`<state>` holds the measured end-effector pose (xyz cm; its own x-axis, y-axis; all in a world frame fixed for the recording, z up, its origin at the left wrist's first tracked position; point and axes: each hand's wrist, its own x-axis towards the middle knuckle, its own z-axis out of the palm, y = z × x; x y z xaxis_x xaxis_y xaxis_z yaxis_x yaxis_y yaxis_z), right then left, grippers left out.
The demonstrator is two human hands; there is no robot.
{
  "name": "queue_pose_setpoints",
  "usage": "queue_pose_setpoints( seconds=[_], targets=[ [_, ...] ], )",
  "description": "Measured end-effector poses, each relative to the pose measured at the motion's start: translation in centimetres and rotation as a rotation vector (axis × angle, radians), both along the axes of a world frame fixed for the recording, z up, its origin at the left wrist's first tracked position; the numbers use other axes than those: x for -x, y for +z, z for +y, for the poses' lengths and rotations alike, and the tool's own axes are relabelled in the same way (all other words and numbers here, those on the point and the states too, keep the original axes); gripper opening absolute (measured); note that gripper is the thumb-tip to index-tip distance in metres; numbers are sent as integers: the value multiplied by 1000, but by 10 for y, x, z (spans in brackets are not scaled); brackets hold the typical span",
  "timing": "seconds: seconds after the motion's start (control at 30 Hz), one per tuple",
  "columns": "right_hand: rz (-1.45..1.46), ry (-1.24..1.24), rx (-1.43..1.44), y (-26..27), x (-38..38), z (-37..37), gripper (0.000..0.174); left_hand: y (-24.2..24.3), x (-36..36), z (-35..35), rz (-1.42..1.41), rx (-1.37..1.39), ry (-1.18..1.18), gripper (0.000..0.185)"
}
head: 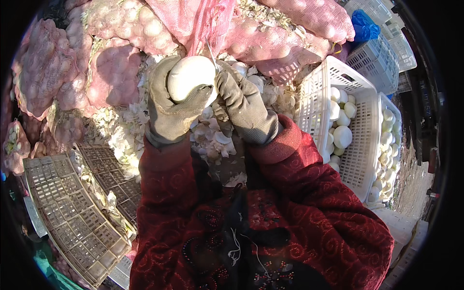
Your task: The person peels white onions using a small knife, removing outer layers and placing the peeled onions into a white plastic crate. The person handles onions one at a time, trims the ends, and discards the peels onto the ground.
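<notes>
A large peeled white onion (pixel 191 78) rests in my gloved left hand (pixel 166 105), with the thumb across its lower side and the fingers behind it. My right hand (pixel 244 103), also in a worn grey glove, is closed around a small knife whose thin blade (pixel 211 52) points up and away from me beside the onion. The knife's handle is hidden in the glove. Beneath both hands lies a heap of papery onion skins (pixel 214 136), with some onions (pixel 255 81) partly seen among them.
Pink mesh sacks of onions (pixel 145 25) are piled ahead and to the left. At right stands a white plastic crate (pixel 357 145) holding peeled onions (pixel 342 137), beside another filled crate (pixel 388 152). A dirty crate (pixel 72 206) lies at lower left. A blue plastic bag (pixel 364 27) sits on stacked crates.
</notes>
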<state>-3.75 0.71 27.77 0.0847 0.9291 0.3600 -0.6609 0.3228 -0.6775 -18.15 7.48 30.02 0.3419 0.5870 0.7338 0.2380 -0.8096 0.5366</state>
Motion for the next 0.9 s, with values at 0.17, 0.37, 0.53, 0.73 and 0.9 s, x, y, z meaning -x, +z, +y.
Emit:
queue_pose_setpoints(
  seconds=[0.17, 0.37, 0.53, 0.73, 0.9],
  targets=[
    [-858, -96, 245, -6, -21, -11, 41, 5, 15, -5, -368, 551, -225, 62],
    [-1194, -799, -190, -9, -25, -3, 30, 6, 27, -11, -591, 855, -509, 69],
    [-794, -794, -17, 13, -21, 2, 28, 7, 11, -5, -652, 989, -589, 49],
    [32, -169, 516, 33, -29, -10, 43, 13, 11, -3, -298, 827, -330, 41],
    [-907, -182, 166, 21, -13, -20, 58, 3, 12, 4, -135, 653, -168, 44]
  ],
)
